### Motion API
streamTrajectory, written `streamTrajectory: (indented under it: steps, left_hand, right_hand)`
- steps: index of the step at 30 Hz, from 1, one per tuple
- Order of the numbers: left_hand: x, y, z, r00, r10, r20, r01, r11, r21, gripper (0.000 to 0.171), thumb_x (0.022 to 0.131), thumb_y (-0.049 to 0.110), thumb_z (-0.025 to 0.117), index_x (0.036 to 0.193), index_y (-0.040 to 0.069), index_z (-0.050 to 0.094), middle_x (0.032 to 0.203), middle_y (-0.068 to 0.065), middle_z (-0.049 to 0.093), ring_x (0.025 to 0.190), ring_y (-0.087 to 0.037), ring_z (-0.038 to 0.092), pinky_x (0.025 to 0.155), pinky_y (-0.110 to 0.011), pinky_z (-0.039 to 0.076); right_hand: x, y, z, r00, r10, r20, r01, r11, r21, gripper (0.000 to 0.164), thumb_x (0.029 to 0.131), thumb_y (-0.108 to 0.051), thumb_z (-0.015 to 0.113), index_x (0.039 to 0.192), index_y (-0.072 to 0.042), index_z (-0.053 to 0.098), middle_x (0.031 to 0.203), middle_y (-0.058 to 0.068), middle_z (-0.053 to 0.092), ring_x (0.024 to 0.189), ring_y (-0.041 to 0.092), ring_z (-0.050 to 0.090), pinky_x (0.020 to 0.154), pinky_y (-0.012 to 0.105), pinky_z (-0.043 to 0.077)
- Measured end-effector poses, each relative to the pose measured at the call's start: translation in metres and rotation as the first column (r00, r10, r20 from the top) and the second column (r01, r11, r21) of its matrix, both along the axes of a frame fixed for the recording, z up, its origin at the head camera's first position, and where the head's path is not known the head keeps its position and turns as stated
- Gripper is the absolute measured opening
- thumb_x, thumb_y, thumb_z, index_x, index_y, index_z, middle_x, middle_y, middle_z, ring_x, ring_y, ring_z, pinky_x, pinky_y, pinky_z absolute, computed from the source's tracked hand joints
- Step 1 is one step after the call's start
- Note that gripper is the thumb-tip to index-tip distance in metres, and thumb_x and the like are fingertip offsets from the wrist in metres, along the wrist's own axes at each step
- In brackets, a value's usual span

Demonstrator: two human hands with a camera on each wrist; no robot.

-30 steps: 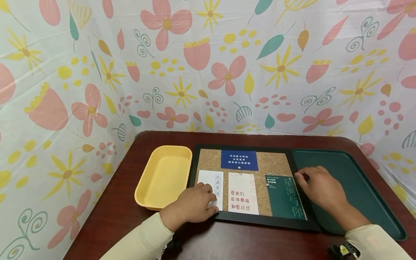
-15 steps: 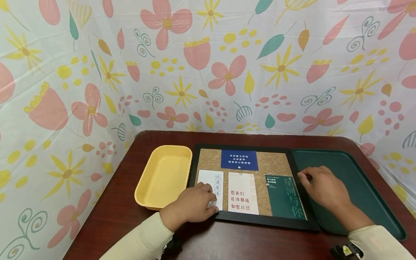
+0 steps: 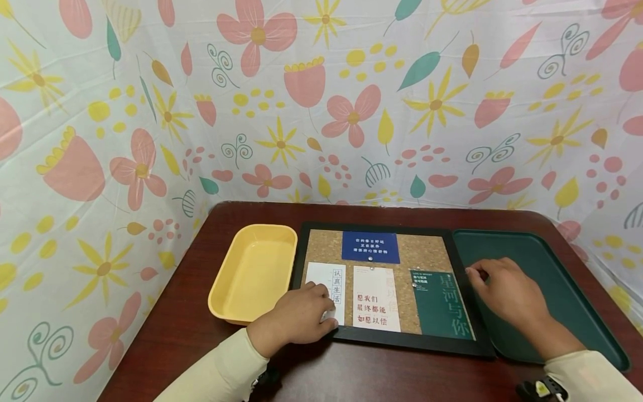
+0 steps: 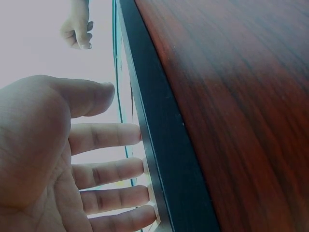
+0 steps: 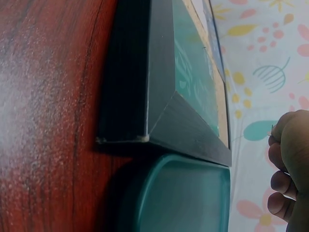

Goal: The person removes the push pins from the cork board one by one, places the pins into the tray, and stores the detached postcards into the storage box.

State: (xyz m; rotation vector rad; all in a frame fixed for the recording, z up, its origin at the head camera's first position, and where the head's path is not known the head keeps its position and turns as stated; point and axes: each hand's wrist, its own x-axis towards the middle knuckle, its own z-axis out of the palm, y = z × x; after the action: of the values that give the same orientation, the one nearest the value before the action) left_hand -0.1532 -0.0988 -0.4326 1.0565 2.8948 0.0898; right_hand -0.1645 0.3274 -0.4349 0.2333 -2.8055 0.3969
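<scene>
A framed cork board (image 3: 430, 254) lies on the table. On it are a blue card (image 3: 369, 247), a white card (image 3: 321, 273), a cream card (image 3: 375, 296) and a dark green card (image 3: 442, 307), with small silver pins showing at several card edges. My left hand (image 3: 298, 314) rests over the white card's lower part; in the left wrist view its fingers are fairly straight, fingertips at the black frame (image 4: 161, 116). Above the board's right edge, my right hand (image 3: 509, 293) pinches a pushpin, mostly hidden by thumb and finger; its thin tip (image 5: 272, 129) shows in the right wrist view.
To the board's left stands a yellow tray (image 3: 251, 273). A dark green tray (image 3: 577, 312) lies against the board's right side, partly under my right forearm. All rest on a dark red wooden table (image 3: 392, 371), with a flowered cloth (image 3: 301, 139) behind.
My right hand has drifted a little to the right, away from the green card and toward the green tray, keeping its pinch. The left hand and the cards have not moved.
</scene>
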Motion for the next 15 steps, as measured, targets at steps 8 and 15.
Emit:
streamTrajectory:
  steps: [8, 15]
  left_hand:
    - [-0.0004, -0.0001, -0.001, 1.0, -0.002, -0.008, 0.002, 1.0, 0.004, 0.029, 0.094, 0.047, 0.068, 0.109, 0.024, 0.078, 0.11, 0.003, 0.066, 0.099, -0.015, 0.06, 0.078, -0.033, 0.053]
    - [-0.0004, -0.0004, -0.001, 1.0, -0.004, -0.008, 0.004, 1.0, 0.005, 0.029, 0.095, 0.047, 0.068, 0.109, 0.024, 0.078, 0.11, 0.003, 0.066, 0.1, -0.015, 0.06, 0.079, -0.033, 0.053]
  right_hand:
    - [0.0002, 0.005, -0.0007, 1.0, -0.005, 0.003, 0.005, 1.0, 0.006, 0.018, 0.097, -0.024, 0.072, 0.102, -0.007, 0.075, 0.087, 0.005, 0.062, 0.081, 0.026, 0.055, 0.048, 0.033, 0.037]
    - [0.0019, 0.01, -0.0006, 1.0, -0.02, 0.022, 0.02, 1.0, 0.007, 0.019, 0.098, -0.024, 0.071, 0.103, -0.005, 0.074, 0.088, 0.006, 0.062, 0.083, 0.028, 0.055, 0.049, 0.033, 0.038]
